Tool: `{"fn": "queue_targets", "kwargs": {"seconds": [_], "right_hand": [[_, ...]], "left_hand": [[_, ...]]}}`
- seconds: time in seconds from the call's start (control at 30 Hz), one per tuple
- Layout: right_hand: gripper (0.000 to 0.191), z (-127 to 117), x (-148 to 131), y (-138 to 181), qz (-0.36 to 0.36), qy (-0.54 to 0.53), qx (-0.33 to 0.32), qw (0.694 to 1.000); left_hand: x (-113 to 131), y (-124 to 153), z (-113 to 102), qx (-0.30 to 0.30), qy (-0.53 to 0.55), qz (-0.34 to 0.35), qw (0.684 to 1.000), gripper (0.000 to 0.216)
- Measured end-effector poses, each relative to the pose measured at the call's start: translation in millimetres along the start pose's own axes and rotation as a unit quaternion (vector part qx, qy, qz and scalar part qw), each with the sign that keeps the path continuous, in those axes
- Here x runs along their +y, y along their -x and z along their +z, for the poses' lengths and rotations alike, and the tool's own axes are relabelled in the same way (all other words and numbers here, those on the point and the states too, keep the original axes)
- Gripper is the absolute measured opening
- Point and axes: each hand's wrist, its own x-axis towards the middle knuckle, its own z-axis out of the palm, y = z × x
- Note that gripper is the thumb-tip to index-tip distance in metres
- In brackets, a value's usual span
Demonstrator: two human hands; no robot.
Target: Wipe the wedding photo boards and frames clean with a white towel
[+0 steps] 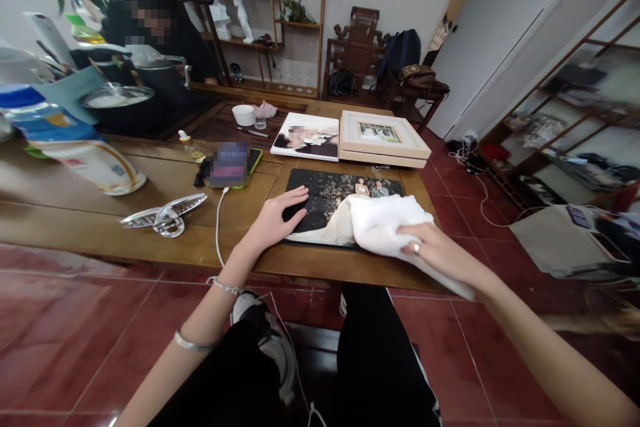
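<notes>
A dark photo panel (330, 197) with a wedding picture lies flat on the low wooden table (150, 227) in front of me. My left hand (277, 217) rests flat on its left edge, fingers stretched out. My right hand (437, 250) presses a white cloth (385, 224) down on the panel's right part, fingers curled over the cloth. A ring shows on one finger.
Behind the panel lie a second photo print (307, 136) and a cream framed picture (383, 137). A phone (231, 166) with a white cable, a silver hair clip (165, 214) and a plastic bottle (75, 147) lie to the left. Another person (150, 20) sits at the far left.
</notes>
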Motion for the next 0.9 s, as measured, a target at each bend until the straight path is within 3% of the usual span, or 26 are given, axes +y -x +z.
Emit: {"fn": "queue_targets", "kwargs": {"seconds": [0.2, 0.33, 0.43, 0.57, 0.7, 0.8, 0.9], "right_hand": [[0.008, -14.4, 27.5, -93.3, -0.006, -0.05, 0.109, 0.993], [0.012, -9.2, 34.9, -117.5, -0.016, -0.053, 0.15, 0.987], [0.011, 1.4, 26.8, -96.9, -0.024, -0.045, 0.143, 0.988], [0.011, 20.0, 9.9, -34.6, -0.022, -0.034, 0.107, 0.993], [0.017, 31.7, 1.7, 20.6, -0.008, -0.021, 0.028, 0.999], [0.017, 30.6, 1.1, 31.2, 0.009, -0.021, 0.01, 1.0], [0.014, 23.2, 3.5, 11.5, 0.003, -0.035, 0.028, 0.999]], "left_hand": [[0.4, 0.1, -0.4, 0.002, 0.003, -0.002, 1.0, 0.034], [-0.4, 0.2, 0.0, 0.009, 0.004, -0.002, 1.0, 0.034], [-0.7, 0.2, 0.2, 0.007, 0.003, -0.003, 1.0, 0.034], [-0.8, 0.2, 0.4, 0.004, 0.003, -0.004, 1.0, 0.033], [-0.8, 0.3, 0.9, 0.004, -0.001, -0.001, 1.0, 0.033], [-0.4, 0.3, 0.7, 0.003, -0.006, 0.007, 1.0, 0.034], [0.3, 0.5, -0.4, -0.003, -0.01, 0.01, 1.0, 0.035]]}}
